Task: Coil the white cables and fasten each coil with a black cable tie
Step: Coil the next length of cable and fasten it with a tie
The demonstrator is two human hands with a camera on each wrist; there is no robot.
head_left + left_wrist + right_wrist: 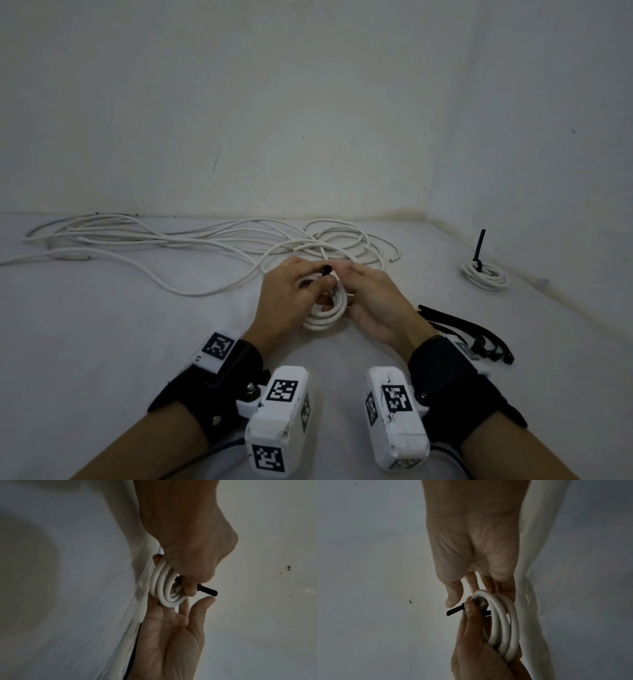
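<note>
So here we've got the small white coil [325,313] pinned in our left hand [291,301], fingers wrapped round the loops and thumb clamping the black cable tie [325,270] against them, which we reckon is so the turns can't spring apart while the tie gets fed through. The tie's tail pokes out just past the left thumb, right by the fingertips of our right hand [373,305]. That hand is loose and flat, fingers straight, cradling the coil's far side but gripping nothing; it looks set to take the tail and pull, though the wrist views are too dim to say if the tie is already through its head. Beyond both hands sprawls the loose white cable [191,246] waiting its turn, off past the right hand sits a finished coil [484,279] with its tie sticking up, and spare ties [462,329] lie beside the right wrist, handy for grabbing.
</note>
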